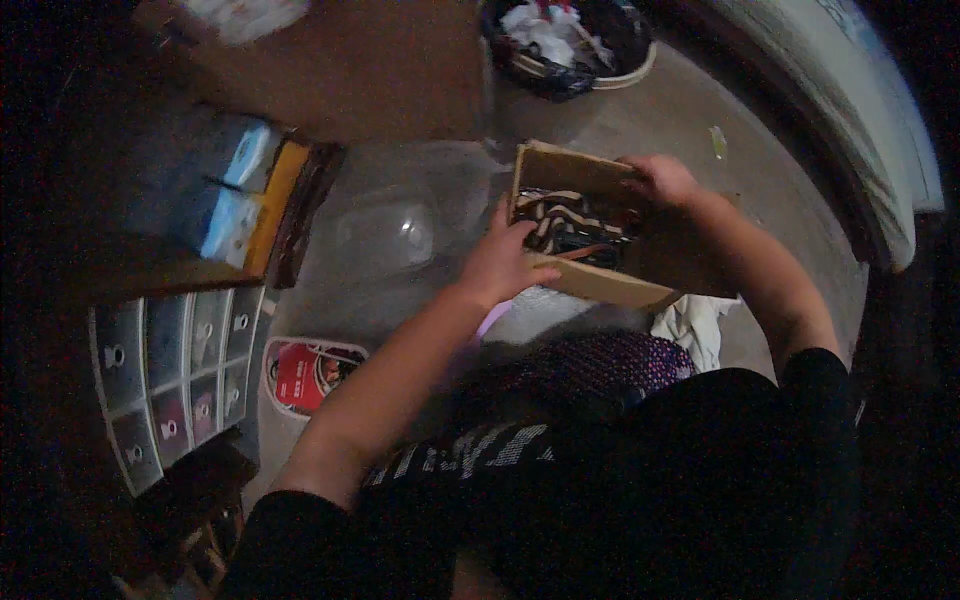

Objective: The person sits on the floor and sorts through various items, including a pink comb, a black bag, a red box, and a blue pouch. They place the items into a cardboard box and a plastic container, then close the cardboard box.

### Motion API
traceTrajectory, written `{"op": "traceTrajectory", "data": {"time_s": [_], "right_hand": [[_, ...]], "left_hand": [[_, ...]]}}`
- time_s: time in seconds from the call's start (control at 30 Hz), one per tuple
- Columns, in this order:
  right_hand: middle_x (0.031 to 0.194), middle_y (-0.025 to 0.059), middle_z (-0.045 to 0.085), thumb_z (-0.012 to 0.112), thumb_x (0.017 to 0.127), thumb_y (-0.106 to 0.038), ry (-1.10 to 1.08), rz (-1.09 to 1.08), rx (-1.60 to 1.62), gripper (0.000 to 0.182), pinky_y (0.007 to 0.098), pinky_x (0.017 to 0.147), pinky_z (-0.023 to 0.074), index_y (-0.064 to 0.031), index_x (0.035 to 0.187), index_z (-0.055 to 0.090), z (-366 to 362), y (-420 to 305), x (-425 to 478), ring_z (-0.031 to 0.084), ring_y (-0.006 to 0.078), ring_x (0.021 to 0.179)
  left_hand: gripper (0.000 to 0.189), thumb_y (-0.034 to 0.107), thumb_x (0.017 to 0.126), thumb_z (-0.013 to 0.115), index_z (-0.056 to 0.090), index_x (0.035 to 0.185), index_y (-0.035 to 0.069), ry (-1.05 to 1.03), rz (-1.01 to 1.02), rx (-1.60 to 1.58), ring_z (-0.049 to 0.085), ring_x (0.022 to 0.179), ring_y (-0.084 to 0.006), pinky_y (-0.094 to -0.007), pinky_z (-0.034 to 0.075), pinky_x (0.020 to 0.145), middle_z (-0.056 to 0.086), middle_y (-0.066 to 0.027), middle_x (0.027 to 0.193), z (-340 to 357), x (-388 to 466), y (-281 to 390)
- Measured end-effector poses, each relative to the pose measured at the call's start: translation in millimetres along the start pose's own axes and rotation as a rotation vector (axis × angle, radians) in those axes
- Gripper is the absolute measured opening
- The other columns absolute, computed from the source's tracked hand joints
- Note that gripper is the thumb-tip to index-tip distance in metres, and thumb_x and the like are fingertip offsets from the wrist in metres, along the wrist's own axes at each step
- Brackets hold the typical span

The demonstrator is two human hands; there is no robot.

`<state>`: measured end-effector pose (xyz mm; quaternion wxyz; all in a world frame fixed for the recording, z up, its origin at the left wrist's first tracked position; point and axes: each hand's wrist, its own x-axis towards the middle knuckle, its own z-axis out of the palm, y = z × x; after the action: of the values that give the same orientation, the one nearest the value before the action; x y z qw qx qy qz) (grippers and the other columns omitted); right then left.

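Both hands hold an uncovered cardboard box [615, 283] in front of me, tilted in the view. My left hand [514, 259] grips its left side, the thumb and fingers spread over the near and left walls. At the far right wall, my right hand [664, 180] has its fingers bent over the rim. Inside the box lie several strap-like items [559, 217], pale, brown and dark; what they are exactly I cannot tell. Below the box are a whitish sheet-like thing [544, 311] and a crumpled white cloth [694, 326].
A round bin with a black bag [645, 71] stands beyond the box. At left are a clear drawer unit [146, 352] and a pink-rimmed container [266, 375] with a red packet. A transparent plastic container [382, 225] lies left of my hand. A pale-covered bed or similar edge [862, 112] runs along the right.
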<state>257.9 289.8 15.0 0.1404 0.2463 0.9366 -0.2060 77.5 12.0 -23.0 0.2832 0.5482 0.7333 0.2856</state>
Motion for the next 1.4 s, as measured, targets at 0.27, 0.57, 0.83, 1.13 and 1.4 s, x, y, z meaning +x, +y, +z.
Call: {"op": "traceTrajectory", "data": {"time_s": [0.27, 0.57, 0.83, 1.13, 1.4], "right_hand": [[0.124, 0.0195, 0.055, 0.065, 0.084, -0.024, 0.02, 0.098, -0.126, 0.05, 0.043, 0.093, 0.0442, -0.0065, 0.128, 0.05, -8, -24, -6, 0.054, 0.0381, 0.113], [0.111, 0.0153, 0.06, 0.069, 0.079, -0.013, 0.502, -0.419, -0.103, 0.035, 0.0427, 0.085, 0.0459, -0.005, 0.112, 0.059, -50, -176, -64, 0.056, 0.0369, 0.1], [0.108, 0.0123, 0.06, 0.07, 0.075, -0.014, -0.057, -1.048, 0.023, 0.033, 0.0412, 0.084, 0.0481, -0.0064, 0.106, 0.063, 32, -315, -90, 0.059, 0.0301, 0.099], [0.141, 0.0286, 0.036, 0.068, 0.079, -0.039, -0.104, -0.668, 0.028, 0.082, 0.0465, 0.102, 0.0404, 0.0019, 0.14, 0.032, 213, -512, -23, 0.046, 0.0463, 0.122], [0.137, 0.024, 0.045, 0.062, 0.085, -0.03, -0.18, -0.481, 0.173, 0.062, 0.0432, 0.098, 0.0435, -0.0006, 0.135, 0.042, 256, -504, 10, 0.047, 0.0391, 0.123]], "left_hand": [[0.097, 0.047, 0.069, 0.079, 0.033, 0.143, 0.004, -0.154, -0.02, 0.116, 0.047, 0.121, -0.0482, -0.0436, 0.043, 0.1, 0.019, -0.0378, 0.146, -21, -31, 6], [0.077, 0.026, 0.079, 0.074, 0.035, 0.142, 0.008, -0.036, 0.28, 0.362, 0.036, 0.133, -0.0418, -0.0448, 0.036, 0.108, 0.031, -0.0233, 0.147, -166, -118, -17], [0.064, 0.03, 0.082, 0.07, 0.044, 0.136, 0.006, -0.135, -0.479, 0.387, 0.044, 0.127, -0.0392, -0.0417, 0.04, 0.104, 0.041, -0.0209, 0.141, -253, -317, -111], [0.055, 0.029, 0.086, 0.065, 0.048, 0.132, 0.004, 0.265, -0.813, -0.106, 0.057, 0.112, -0.0336, -0.0386, 0.044, 0.097, 0.059, -0.0219, 0.12, -160, -438, -264], [0.033, 0.021, 0.09, 0.057, 0.056, 0.118, 0.004, 0.33, -0.726, -0.432, 0.062, 0.097, -0.0324, -0.0393, 0.048, 0.084, 0.065, -0.0196, 0.106, -135, -418, -284]]}}
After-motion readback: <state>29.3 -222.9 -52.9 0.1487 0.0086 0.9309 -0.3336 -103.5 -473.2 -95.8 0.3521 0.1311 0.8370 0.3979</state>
